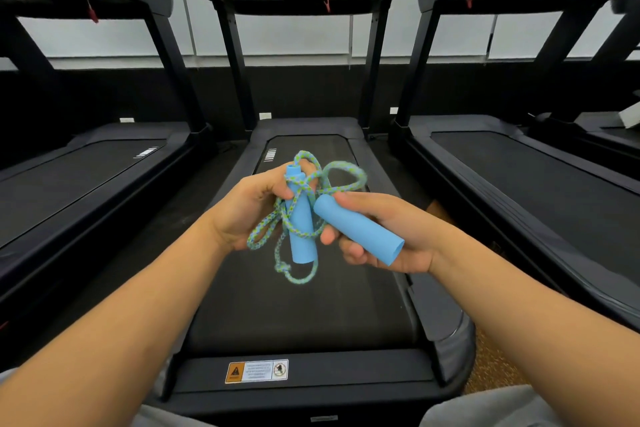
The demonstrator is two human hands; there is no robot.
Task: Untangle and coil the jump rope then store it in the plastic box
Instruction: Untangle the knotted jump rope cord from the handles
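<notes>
Early stage, by the look of it: the jump rope [304, 204] is a knotted bundle held up between both hands, over the belt of the middle treadmill [298, 315]. Nothing untangled yet, nothing coiled, and no plastic box anywhere in view, so storing is a long way off. I'd say all three steps are left: untangle, coil, box.

Going L to R. Left hand [249, 215] is closed round the upright blue handle [299, 218], thumb and fingers pinching near its top; several turns of cord wrap that handle and cross it. Loops hang below, the lowest one dangling under the handle with what looks like a small knot at its left side. Another loop arcs up and over to the R.

Right hand [381, 236] is wrapped round the slanted blue handle [360, 230], fingers curled under, thumb on top; this handle looks free of wraps along its length. The two handles sit just beside each other, near touching at the middle.

Count: 1 rope, 2 handles, 2 hands, 3 treadmills clearly side by side w/ part of a 4th at far R. Grey cloth at both bottom corners, prob. the person's clothing. Boxes: 0 seen.
</notes>
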